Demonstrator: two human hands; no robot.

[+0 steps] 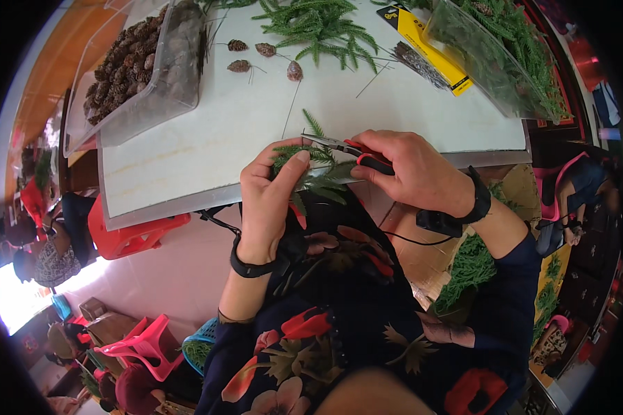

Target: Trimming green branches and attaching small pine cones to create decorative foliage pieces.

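Left hand: closed in a pinch, thumb against fingers; this hand (266, 183) grips a feathery green artificial-looking sprig (320, 155), which fans out past the fingertips toward the other hand and hangs partly below them, over the near edge of the white worktop (208, 142)
Right hand: wrapped around the handles; this hand (415, 169) grips needle-nosed metal pliers with red and black handles (345, 146), the tips pointing at the left hand; I cannot tell whether the tips clasp anything
Risk at the fingertips: the plier tips lie just beside the left fingers, so a slip or a hasty squeeze could nip skin; a loose pinch could let the sprig twist or drop off the worktop edge; too hard a bite could crush its needles
Risk beyond the hands: four loose brown cones with thin wires (294, 70) lie ahead of the left hand; a sweeping sleeve or wrist could tangle or scatter them
Cone box: clear plastic box (178, 76), ahead and left of the left hand; heaped with brown cones (126, 66)
Sprig box: clear plastic box, tilted (474, 59), ahead and right of the right hand; full of green sprigs (522, 52)
Blue basket: openwork plastic (199, 334), behind the left hand, below the worktop; greenery inside
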